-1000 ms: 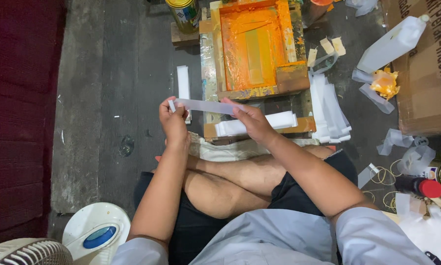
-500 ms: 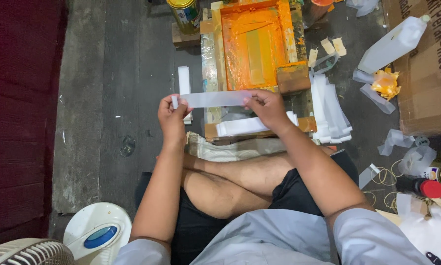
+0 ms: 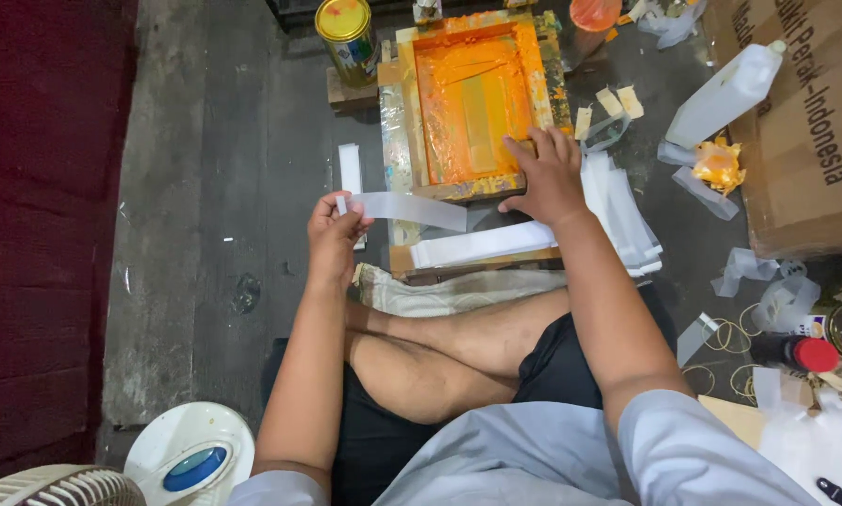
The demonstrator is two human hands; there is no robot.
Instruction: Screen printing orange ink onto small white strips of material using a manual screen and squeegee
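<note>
My left hand (image 3: 335, 230) pinches one end of a white paper strip (image 3: 412, 208) and holds it level above the floor. My right hand (image 3: 545, 173) rests with spread fingers on the lower right corner of a wooden printing frame (image 3: 472, 98) smeared with orange ink. More white strips (image 3: 482, 244) lie on the wooden board under the frame, just below my right hand. I sit cross-legged on the floor in dark shorts behind the board.
A paint can (image 3: 348, 37) stands left of the frame. A pile of strips (image 3: 627, 211), a white plastic jug (image 3: 725, 94) and a cardboard box (image 3: 805, 131) lie to the right. A fan (image 3: 173, 459) sits at lower left; a red-capped bottle (image 3: 796, 351) and rubber bands at right.
My right hand has let go of the strip and moved up onto the corner of the orange frame. The left hand alone now holds the strip.
</note>
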